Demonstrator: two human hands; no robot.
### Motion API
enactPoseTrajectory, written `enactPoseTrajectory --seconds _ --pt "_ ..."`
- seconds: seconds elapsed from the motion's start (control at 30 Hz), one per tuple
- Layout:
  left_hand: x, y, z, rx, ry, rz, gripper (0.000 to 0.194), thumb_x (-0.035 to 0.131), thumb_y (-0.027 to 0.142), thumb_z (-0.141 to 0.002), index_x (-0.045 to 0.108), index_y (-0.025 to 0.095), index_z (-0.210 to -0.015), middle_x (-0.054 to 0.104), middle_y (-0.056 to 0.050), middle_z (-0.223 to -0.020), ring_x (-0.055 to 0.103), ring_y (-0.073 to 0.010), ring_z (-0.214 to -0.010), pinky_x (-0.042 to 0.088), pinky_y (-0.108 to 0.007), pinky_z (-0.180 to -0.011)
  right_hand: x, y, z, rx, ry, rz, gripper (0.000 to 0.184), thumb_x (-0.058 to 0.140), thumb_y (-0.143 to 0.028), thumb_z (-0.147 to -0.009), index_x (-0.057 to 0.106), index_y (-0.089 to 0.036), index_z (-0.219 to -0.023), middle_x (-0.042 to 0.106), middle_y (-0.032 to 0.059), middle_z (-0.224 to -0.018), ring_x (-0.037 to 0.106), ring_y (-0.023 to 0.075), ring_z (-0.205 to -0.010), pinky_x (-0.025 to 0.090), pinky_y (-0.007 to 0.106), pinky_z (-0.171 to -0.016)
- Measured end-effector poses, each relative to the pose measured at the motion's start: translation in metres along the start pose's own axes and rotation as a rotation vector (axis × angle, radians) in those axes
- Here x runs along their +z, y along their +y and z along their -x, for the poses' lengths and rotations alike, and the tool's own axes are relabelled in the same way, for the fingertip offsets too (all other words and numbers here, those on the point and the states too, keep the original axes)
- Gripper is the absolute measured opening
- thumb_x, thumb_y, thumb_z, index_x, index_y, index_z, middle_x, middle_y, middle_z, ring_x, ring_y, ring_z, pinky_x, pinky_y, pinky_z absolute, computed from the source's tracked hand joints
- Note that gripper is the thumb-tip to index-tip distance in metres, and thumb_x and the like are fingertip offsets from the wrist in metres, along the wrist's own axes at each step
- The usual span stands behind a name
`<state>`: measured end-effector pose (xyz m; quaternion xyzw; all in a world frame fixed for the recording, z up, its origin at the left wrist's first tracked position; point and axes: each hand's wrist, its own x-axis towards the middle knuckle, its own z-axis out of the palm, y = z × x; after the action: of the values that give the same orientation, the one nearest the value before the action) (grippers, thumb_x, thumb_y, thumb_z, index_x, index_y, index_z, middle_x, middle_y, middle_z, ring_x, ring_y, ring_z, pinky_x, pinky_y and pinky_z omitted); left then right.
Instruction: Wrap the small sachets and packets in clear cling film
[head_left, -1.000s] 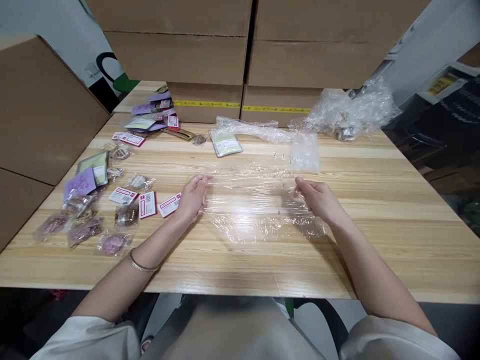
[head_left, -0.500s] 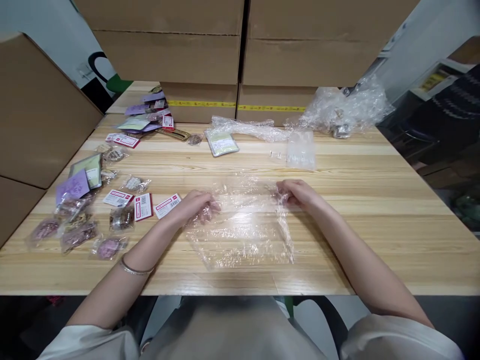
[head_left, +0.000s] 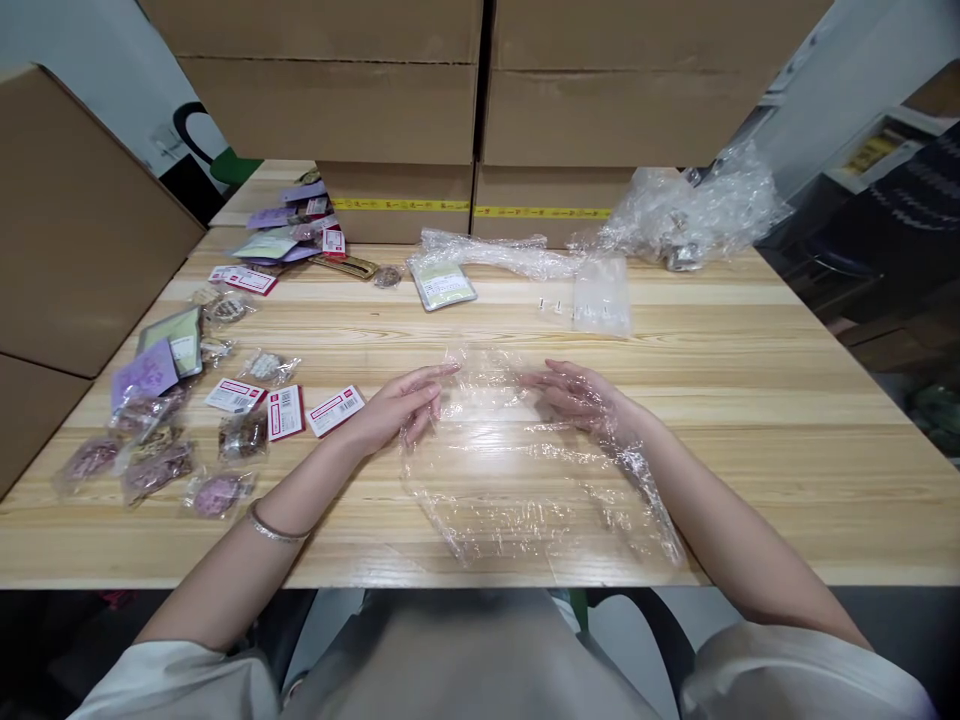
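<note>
A clear, crinkled sheet of plastic (head_left: 517, 500) lies on the table in front of me, and I cannot tell whether it is a bag or a single film. At its left upper edge, my left hand (head_left: 405, 408) touches it with fingers stretched out towards the right. My right hand (head_left: 577, 398) is at the other side, its fingers apart and partly covered by the see-through plastic. A fold of the plastic runs down along my right wrist. Neither hand is closed round anything.
Several small bagged items (head_left: 217, 494) and red-edged barcode cards (head_left: 335, 411) lie on the left. Farther back are a green-and-white packet (head_left: 444, 285), small screws (head_left: 559, 306), a frosted plastic bag (head_left: 602, 297) and a heap of bubble wrap (head_left: 694, 220). Cardboard boxes (head_left: 330, 110) wall the back.
The plastic has spread wider and its right side now drapes over my right hand and wrist. My left hand's fingers have straightened out, and my right hand's fingers have opened.
</note>
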<state>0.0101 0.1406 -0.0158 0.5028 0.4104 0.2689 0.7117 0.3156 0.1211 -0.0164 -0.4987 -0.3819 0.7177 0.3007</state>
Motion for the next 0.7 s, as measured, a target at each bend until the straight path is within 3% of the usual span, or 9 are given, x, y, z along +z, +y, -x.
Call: enactPoseTrajectory --seconds 0.07,0.13,0.23,0.33,0.4,0.53,0.7 --pt "-0.001 0.000 0.001 -0.028 0.019 0.010 0.039 0.065 0.033 -0.088 0.065 0.025 -0.127 0.062 0.001 -0.064 0.037 -0.0032 -0.031 0.024 -0.019 -0.032 -0.001 0.002 -0.002 0.070 -0.027 -0.073 0.053 0.044 -0.062 -0.093 0.070 -0.016 -0.102 0.024 -0.0104 -0.035 0.014 0.0104 -0.033 0.021 0.022 -0.030" --pt "0.000 0.001 0.003 -0.054 0.054 -0.007 0.042 0.067 0.037 -0.087 0.065 0.025 -0.128 0.056 0.004 -0.053 0.034 -0.0046 -0.029 0.020 -0.019 -0.031 -0.001 0.004 -0.004 0.064 0.054 -0.073 0.045 0.052 -0.060 -0.091 0.069 -0.019 -0.096 0.029 -0.0092 -0.037 0.021 0.0105 -0.033 0.028 0.023 -0.032" --pt "0.001 0.004 0.005 -0.041 0.134 -0.014 0.052 0.064 0.053 -0.087 0.065 0.022 -0.129 0.038 0.008 -0.039 0.032 -0.0068 -0.029 0.019 -0.019 -0.030 0.001 0.004 -0.006 -0.060 0.195 -0.101 0.021 0.068 -0.041 -0.085 0.063 -0.021 -0.082 0.050 -0.0053 -0.051 0.040 0.0098 -0.041 0.044 0.023 -0.044" --pt "0.003 0.007 0.005 -0.005 0.175 0.033 0.061 0.059 0.062 -0.088 0.064 0.020 -0.131 0.033 0.009 -0.040 0.026 -0.0063 -0.028 0.020 -0.019 -0.030 0.001 0.004 -0.009 -0.184 0.304 -0.168 0.022 0.069 -0.037 -0.084 0.053 -0.021 -0.079 0.059 -0.0027 -0.068 0.054 0.0103 -0.054 0.050 0.023 -0.052" --pt "0.002 0.008 0.003 0.015 0.234 0.060 0.063 0.059 0.064 -0.087 0.063 0.021 -0.133 0.032 0.010 -0.042 0.024 -0.0057 -0.028 0.018 -0.019 -0.029 -0.003 0.004 -0.011 -0.249 0.433 -0.129 0.027 0.065 -0.044 -0.086 0.049 -0.023 -0.080 0.057 -0.0035 -0.066 0.053 0.0110 -0.051 0.046 0.023 -0.046" --pt "-0.001 0.004 -0.003 0.056 0.408 0.062 0.064 0.059 0.065 -0.086 0.063 0.021 -0.133 0.031 0.010 -0.040 0.023 -0.0058 -0.027 0.016 -0.019 -0.029 -0.016 0.006 -0.010 -0.350 0.627 -0.028 0.033 0.064 -0.054 -0.083 0.046 -0.026 -0.085 0.041 -0.0102 -0.051 0.033 0.0092 -0.035 0.027 0.022 -0.033" --pt "-0.005 0.001 -0.009 0.070 0.491 0.036 0.065 0.058 0.064 -0.087 0.061 0.020 -0.135 0.031 0.010 -0.039 0.023 -0.0064 -0.028 0.017 -0.018 -0.030 -0.023 0.007 -0.009 -0.432 0.765 0.025 0.035 0.066 -0.056 -0.077 0.052 -0.027 -0.090 0.038 -0.0106 -0.049 0.036 0.0114 -0.036 0.033 0.025 -0.036"
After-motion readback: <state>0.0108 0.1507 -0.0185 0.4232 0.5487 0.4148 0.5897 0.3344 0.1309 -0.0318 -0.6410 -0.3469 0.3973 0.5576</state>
